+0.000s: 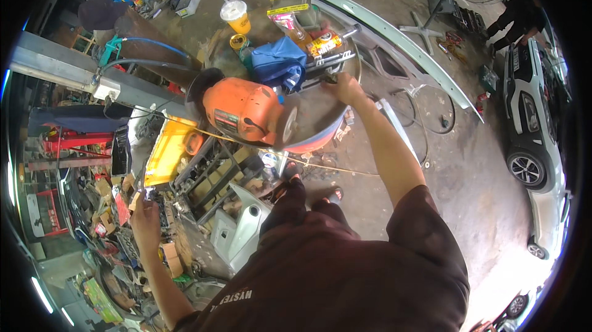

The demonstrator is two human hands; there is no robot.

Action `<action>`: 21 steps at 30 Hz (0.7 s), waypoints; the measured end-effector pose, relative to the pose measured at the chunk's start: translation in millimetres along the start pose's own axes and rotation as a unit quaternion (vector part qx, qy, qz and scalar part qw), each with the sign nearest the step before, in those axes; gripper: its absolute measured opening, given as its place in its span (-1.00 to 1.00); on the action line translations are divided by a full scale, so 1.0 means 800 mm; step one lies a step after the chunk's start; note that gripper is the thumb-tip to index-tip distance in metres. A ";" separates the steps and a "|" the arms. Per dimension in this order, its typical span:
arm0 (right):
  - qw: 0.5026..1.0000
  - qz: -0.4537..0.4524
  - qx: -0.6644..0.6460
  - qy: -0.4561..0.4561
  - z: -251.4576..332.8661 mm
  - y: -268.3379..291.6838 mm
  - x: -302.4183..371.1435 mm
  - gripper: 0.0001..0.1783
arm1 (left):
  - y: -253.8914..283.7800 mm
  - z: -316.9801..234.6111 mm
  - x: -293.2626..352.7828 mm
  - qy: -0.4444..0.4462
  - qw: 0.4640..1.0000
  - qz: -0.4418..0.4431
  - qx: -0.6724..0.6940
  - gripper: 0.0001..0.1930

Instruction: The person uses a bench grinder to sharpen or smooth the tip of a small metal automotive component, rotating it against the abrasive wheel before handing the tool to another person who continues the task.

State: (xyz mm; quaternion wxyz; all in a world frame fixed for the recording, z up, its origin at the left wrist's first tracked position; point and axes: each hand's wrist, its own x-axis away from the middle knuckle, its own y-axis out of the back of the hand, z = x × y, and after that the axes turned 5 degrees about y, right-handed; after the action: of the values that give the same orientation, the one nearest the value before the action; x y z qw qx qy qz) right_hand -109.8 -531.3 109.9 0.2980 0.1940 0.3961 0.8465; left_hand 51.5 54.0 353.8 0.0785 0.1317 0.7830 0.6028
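My right hand (346,88) reaches over the edge of a round work stand, its fingers closed at a small dark object that I cannot make out. Left of it on the stand is an orange bench grinder (243,109), its grey wheel (288,125) facing right. A crumpled blue cloth (279,64) lies behind the grinder, near grey metal bars (330,64). Off to the lower left, my left hand (146,212) is closed above a cluttered heap of parts. A thin piece seems to stick up from its fingers; its kind is unclear.
A lidded orange drink cup (236,17) and an orange packet (325,43) share the stand. A yellow panel (171,150) leans at left; a grey plastic trim piece (243,224) lies by my feet. A long pale car panel (401,33), a hose (427,128) and a white car (530,116) are right.
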 end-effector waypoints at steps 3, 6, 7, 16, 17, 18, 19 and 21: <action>0.999 0.037 -0.035 0.013 0.014 0.022 0.016 -0.49 | -0.026 0.011 0.024 0.006 1.000 0.007 0.015 -0.55; 0.991 0.090 0.025 0.096 0.008 0.024 0.028 -0.52 | -0.047 -0.005 0.029 -0.015 0.999 0.039 0.010 -0.57; 0.984 0.103 0.044 0.141 0.004 0.021 0.025 -0.53 | -0.052 -0.013 0.029 -0.020 0.997 0.067 0.017 -0.57; 0.966 0.100 0.117 0.206 0.005 0.021 0.014 -0.49 | -0.080 0.000 0.031 -0.060 0.993 0.095 0.033 -0.58; 0.967 0.102 0.115 0.205 0.003 0.023 0.014 -0.48 | -0.079 0.004 0.033 -0.062 0.994 0.091 0.021 -0.59; 0.966 0.104 0.117 0.206 0.003 0.023 0.015 -0.48 | -0.080 0.007 0.035 -0.064 0.994 0.087 0.009 -0.60; 0.966 0.100 0.121 0.203 0.002 0.024 0.015 -0.43 | -0.081 0.008 0.036 -0.062 0.994 0.088 0.010 -0.60; 0.966 0.098 0.128 0.201 -0.001 0.024 0.015 -0.39 | -0.084 0.012 0.038 -0.042 0.994 0.093 0.028 -0.61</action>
State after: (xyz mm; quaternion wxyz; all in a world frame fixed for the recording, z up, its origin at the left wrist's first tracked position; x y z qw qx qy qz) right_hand -126.4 -533.9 125.8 0.1007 0.0942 0.5319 0.8355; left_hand 18.1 55.9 287.6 0.0514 0.2316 0.7796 0.5796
